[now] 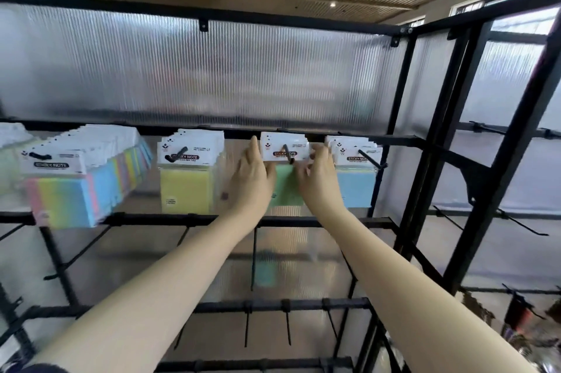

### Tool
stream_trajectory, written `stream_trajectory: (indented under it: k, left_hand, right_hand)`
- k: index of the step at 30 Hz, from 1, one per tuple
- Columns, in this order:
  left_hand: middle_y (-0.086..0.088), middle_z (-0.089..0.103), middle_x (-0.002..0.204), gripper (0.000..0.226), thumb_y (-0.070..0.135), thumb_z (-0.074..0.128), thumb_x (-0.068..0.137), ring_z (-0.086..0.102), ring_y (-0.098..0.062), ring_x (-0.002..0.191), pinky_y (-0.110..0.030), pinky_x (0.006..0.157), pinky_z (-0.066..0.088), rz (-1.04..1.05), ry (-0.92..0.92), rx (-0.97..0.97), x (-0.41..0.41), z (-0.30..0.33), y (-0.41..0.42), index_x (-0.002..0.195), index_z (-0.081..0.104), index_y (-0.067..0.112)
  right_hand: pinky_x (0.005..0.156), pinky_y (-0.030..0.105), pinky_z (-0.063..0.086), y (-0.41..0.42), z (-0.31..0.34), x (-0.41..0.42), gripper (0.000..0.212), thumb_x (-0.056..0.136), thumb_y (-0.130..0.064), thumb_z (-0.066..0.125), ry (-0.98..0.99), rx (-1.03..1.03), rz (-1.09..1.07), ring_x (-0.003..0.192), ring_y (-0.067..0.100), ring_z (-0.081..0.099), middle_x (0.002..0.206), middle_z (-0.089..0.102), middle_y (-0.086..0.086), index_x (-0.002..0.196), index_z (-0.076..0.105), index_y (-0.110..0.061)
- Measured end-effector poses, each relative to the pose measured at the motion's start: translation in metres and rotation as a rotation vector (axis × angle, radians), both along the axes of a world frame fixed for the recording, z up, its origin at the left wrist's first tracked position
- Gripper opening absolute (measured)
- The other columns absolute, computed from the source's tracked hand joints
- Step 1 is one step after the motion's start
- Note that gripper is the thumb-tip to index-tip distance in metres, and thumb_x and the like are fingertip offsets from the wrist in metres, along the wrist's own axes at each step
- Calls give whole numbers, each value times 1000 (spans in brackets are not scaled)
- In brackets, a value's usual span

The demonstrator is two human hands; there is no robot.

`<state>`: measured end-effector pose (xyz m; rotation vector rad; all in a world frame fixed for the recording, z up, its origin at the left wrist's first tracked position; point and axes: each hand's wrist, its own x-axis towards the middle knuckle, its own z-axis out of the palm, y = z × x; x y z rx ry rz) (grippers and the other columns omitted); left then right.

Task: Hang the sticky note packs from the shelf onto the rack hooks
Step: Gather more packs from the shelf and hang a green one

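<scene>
Two hands reach up to one green sticky note pack (285, 187) hanging on a black hook (288, 154) of the rack's upper bar (394, 139). The left hand (253, 181) holds the pack's left edge, fingers curled around it; the right hand (317, 181) grips the right edge likewise. The pack's white header card (283, 146) shows above the fingers, the hook poking out through it. The room is tight: yellow packs (185, 187) hang just beside on the left, blue packs (356, 187) just beside on the right, the right hand overlapping them. Farther left hangs a deep row of multicoloured packs (76, 187). Bare hooks (287, 327) jut from the lower bars. Both hands cover the green pack's side edges, and its bottom edge is blurred. The ribbed translucent panel (212, 69) behind hides whatever lies beyond.
</scene>
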<state>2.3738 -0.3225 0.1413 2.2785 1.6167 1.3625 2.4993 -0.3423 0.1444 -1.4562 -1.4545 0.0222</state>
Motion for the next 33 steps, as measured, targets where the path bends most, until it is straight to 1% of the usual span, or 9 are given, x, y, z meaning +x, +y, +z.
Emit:
stream_trajectory:
  k: [3,7,9,11,15,18,23,28,33]
  left_hand:
    - [-18,45,135,57,30,41,100,59,-34,105,-41,78,52,29,-3,-17,-4,-22,-10,147,21,3]
    - [-12,60,113,33,26,45,98,63,-25,80,-27,54,41,16,9,22,-15,-54,-22,123,50,4]
    - [-7,64,102,22,23,45,97,60,-23,77,-30,56,42,-13,27,11,-25,-64,-28,108,56,7]
    - [-4,64,100,20,22,44,97,60,-23,81,-34,60,46,-20,62,-30,-37,-73,-35,105,57,9]
    - [1,61,101,18,23,40,99,55,-14,78,-20,53,34,-52,138,-104,-73,-86,-50,102,55,12]
    - [3,62,98,20,26,37,100,58,-18,82,-31,61,43,-25,244,-108,-111,-88,-66,101,55,17]
    - [0,65,101,19,23,39,97,61,-23,86,-34,68,47,16,291,-156,-190,-94,-94,98,57,18]
    - [-1,62,107,19,21,42,95,61,-25,92,-33,68,45,102,368,-198,-289,-101,-118,106,57,18]
    - [-2,63,98,14,20,45,93,62,-25,84,-30,59,38,252,350,-200,-394,-111,-145,100,57,17]
  right_hand:
    - [96,39,44,-16,-18,2,45,99,-21,46,150,-112,4,118,29,51,138,46,14,138,34,-1]
    - [74,33,47,-37,-41,1,23,98,-19,45,20,-229,-62,94,27,61,107,66,12,111,57,-4]
    - [71,32,46,-46,-47,-6,23,97,-22,46,-11,-300,-85,90,29,61,101,67,10,106,59,-5]
    - [68,32,44,-53,-51,-17,23,96,-23,46,-33,-385,-119,85,29,59,98,65,10,100,59,-5]
    - [67,32,46,-64,-53,-52,20,94,-22,46,-27,-537,-72,81,29,59,92,64,11,91,58,-6]
    - [71,34,49,-76,-53,-92,23,93,-25,47,-85,-559,-29,84,32,61,91,65,11,92,60,-6]
    - [58,28,42,-96,-56,-177,21,92,-23,49,-204,-581,84,67,24,55,69,55,0,73,52,-14]
    - [67,35,50,-108,-58,-275,16,90,-16,44,-335,-578,180,78,33,59,84,61,9,90,58,-8]
    - [67,37,53,-113,-70,-379,17,90,-20,48,-447,-535,345,76,32,60,89,65,10,95,61,-9]
